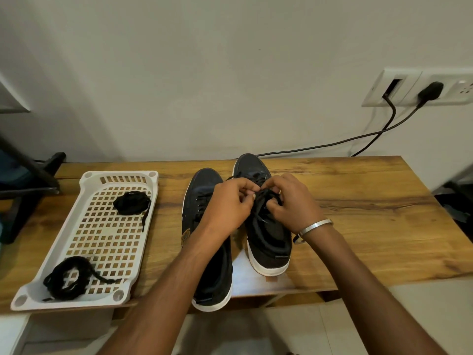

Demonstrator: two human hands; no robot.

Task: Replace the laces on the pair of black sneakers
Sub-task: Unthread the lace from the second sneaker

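Two black sneakers with white soles stand side by side on the wooden table, toes pointing away from me: the left sneaker (204,190) and the right sneaker (268,237). Over the right sneaker's tongue, my left hand (230,201) and my right hand (291,198) meet, both pinching its black lace (263,198). My left forearm hides much of the left sneaker. A white perforated tray (84,252) at the left holds two bundles of black laces, one at the far end (131,202) and one at the near end (67,278).
The wooden table (358,213) stands against a white wall. A socket plate (419,88) with a black plug and cables hangs at the upper right; the cables run down behind the table. A dark stand (33,180) sits at the left edge.
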